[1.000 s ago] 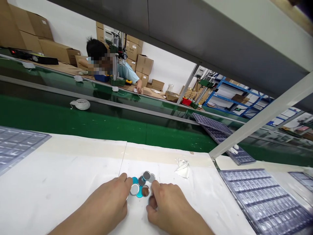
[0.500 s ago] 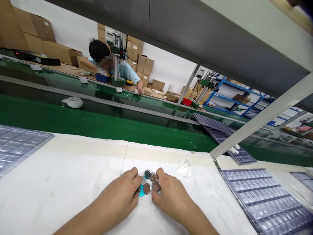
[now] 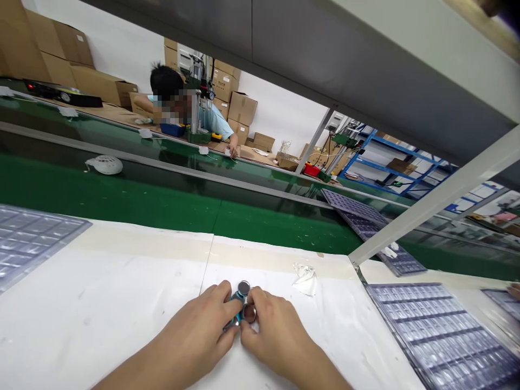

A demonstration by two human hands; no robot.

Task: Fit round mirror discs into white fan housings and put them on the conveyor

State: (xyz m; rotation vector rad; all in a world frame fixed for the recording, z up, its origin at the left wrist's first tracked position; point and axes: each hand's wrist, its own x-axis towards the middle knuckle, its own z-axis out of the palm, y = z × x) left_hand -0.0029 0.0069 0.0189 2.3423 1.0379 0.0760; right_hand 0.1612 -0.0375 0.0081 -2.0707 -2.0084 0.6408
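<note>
Several small round metal discs (image 3: pixel 244 288), some with teal showing at their edges, are bunched on the white work surface (image 3: pixel 122 281). My left hand (image 3: pixel 209 322) curls round the left side of the bunch, its thumb and fingers closed on discs. From the right, my right hand (image 3: pixel 274 327) grips a brownish, mirror-like disc (image 3: pixel 249 312) between thumb and fingers. The hands almost meet, and their fingertips hide part of the bunch. One dark-faced disc stands out just beyond the fingers.
A crumpled white tissue (image 3: pixel 305 279) lies right of my hands. Clear plastic compartment trays (image 3: pixel 442 330) rest at the right, another tray (image 3: pixel 32 241) at the left. Beyond runs a green conveyor (image 3: pixel 174 208) carrying a white shell-like part (image 3: pixel 106 164). A slanted post (image 3: pixel 430 195) rises at right; across, a person works.
My hands have drawn closer together, and the loosely spread discs are now squeezed into a tighter bunch. On the conveyor, the white part has shifted left.
</note>
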